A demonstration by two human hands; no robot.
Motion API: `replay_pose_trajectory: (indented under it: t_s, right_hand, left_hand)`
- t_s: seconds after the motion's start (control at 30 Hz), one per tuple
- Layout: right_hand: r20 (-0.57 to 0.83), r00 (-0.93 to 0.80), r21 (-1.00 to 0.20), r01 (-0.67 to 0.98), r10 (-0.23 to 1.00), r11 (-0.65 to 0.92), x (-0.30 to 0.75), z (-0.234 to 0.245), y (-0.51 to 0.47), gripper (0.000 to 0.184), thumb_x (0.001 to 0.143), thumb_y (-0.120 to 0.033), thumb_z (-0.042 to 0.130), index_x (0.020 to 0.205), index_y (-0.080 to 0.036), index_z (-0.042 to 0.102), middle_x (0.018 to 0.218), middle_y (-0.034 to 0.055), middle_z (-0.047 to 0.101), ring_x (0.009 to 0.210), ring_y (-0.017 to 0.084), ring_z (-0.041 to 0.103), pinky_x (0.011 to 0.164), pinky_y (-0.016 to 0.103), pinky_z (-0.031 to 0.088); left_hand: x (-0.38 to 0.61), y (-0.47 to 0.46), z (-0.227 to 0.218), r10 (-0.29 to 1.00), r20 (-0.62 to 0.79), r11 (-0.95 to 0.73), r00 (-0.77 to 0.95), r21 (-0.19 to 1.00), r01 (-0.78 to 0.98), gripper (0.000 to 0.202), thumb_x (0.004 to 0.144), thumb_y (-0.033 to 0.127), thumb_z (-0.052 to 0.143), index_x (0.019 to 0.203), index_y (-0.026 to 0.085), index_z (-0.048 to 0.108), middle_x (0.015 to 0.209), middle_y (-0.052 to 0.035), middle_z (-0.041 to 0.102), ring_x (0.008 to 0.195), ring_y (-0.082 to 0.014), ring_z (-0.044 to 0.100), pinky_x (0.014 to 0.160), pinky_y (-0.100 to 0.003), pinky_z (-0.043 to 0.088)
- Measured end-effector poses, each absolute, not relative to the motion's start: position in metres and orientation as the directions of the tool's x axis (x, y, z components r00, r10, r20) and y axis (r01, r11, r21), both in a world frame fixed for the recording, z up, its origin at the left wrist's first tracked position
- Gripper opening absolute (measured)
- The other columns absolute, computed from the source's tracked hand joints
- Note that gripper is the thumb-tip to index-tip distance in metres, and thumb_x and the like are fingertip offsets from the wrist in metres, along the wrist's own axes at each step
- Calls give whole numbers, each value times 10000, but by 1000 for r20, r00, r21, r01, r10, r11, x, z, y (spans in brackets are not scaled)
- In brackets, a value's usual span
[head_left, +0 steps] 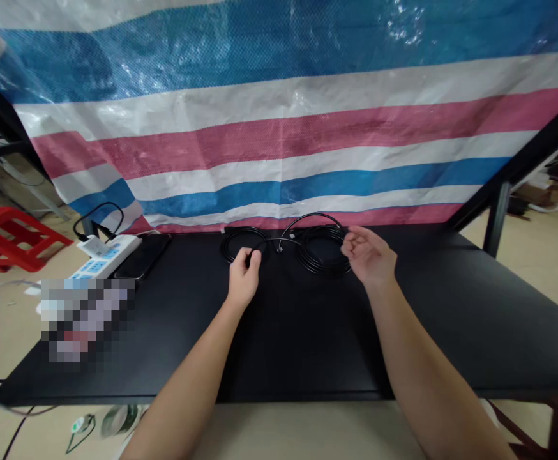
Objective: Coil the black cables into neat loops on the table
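We work from one view, a camera worn on the person's head, tilted forward and down. It sits above the near edge of the black desk (288, 358) and faces across it toward a striped woven tarp (279, 147) beyond. The left grip (244, 279) and right grip (369, 255) appear fairly close, mid-frame, with forearms entering from the bottom edge. The wide frame also takes in the floor (537, 281) on both sides.

pwr strip (104, 255), phone (142, 257), red stool (15, 237), striped tarp (279, 137)
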State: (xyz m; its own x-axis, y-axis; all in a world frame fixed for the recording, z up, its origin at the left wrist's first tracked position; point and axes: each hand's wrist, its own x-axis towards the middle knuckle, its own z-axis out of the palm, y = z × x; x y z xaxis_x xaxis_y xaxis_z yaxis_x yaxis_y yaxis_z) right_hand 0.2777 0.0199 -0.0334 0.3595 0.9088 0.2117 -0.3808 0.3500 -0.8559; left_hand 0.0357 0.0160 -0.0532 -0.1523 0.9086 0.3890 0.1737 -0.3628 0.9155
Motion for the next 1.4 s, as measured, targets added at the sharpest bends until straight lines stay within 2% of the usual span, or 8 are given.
replay_pose_trajectory:
  t_s: [0.17, 0.37, 0.63, 0.77, 0.9, 1.07, 1.2, 1.4]
  right_hand:
    - [103, 647, -823, -371, 756, 430, 307, -38, 23, 213, 673, -405, 475, 641, -217, 568, 471, -42, 400, 390, 100, 356, 390, 235, 258]
    - [66, 704, -862, -316, 707, 395, 322, -47, 29, 231, 652, -450, 474, 621, -222, 490, 455, -75, 312, 364, 91, 319, 373, 234, 226]
    - [127, 856, -992, 115, 501, 56, 314, -49, 36, 111, 643, -268, 494, 654, -201, 581, 577, -11, 543, 568, 155, 511, 590, 302, 425]
    - [219, 711, -873, 448, 669, -190, 310, -58, 39, 166, 625, -191, 521, 722, -189, 655, 819, 71, 657, 917, 261, 576, 883, 441, 410]
    - [147, 672, -753, 552, 726, -358, 308, -68, 41, 114, 622, -269, 623, 697, -203, 678, 936, 135, 642, 1055, 375, 482, 868, 571, 371]
    - [259, 677, -752, 589, 689, -296, 309, -71, 39, 45, 624, -257, 630, 614, -217, 647, 904, 109, 636, 1032, 357, 488, 844, 564, 395]
    - [280, 696, -869, 476, 661, -134, 311, -63, 37, 122, 661, -196, 578, 557, -212, 517, 688, 50, 604, 850, 263, 593, 786, 429, 464]
    - [-75, 811, -956, -223, 580, 189, 314, -49, 38, 173, 699, -173, 554, 667, -227, 392, 570, -65, 533, 416, 92, 473, 455, 237, 414]
  left_hand:
    - [26, 23, -47, 926, 331, -361, -183, 917, -170, 563, 747, 624, 575, 460, 197, 346, 436, 63, 279, 439, -77, 276, 452, -222, 262]
    - [19, 25, -32, 956, 123, -243, -266, 839, -487, 542, 818, 561, 529, 458, 192, 361, 401, 77, 233, 383, -68, 260, 458, -206, 338]
    - [-5, 26, -18, 980, -51, -104, -195, 701, -706, 586, 882, 586, 357, 461, 195, 240, 389, 87, 151, 335, -62, 170, 415, -196, 336]
    - [-18, 23, -14, 978, -70, -106, -196, 642, -759, 580, 907, 569, 294, 468, 196, 235, 389, 85, 153, 333, -60, 146, 394, -195, 311]
    - [-27, 23, -15, 972, -69, -135, -224, 617, -775, 578, 900, 574, 323, 473, 195, 235, 395, 86, 158, 336, -57, 137, 389, -195, 304]
    - [-33, 25, -18, 971, -74, -136, -228, 614, -777, 571, 896, 568, 352, 475, 197, 245, 402, 89, 156, 339, -58, 138, 388, -203, 303]
    - [-36, 26, -18, 969, -70, -144, -235, 613, -777, 573, 894, 568, 359, 472, 198, 238, 409, 87, 154, 339, -60, 145, 388, -208, 303]
    - [-44, 28, -17, 956, -99, -170, -276, 582, -795, 582, 920, 558, 263, 466, 195, 237, 397, 83, 152, 336, -61, 130, 378, -202, 285]
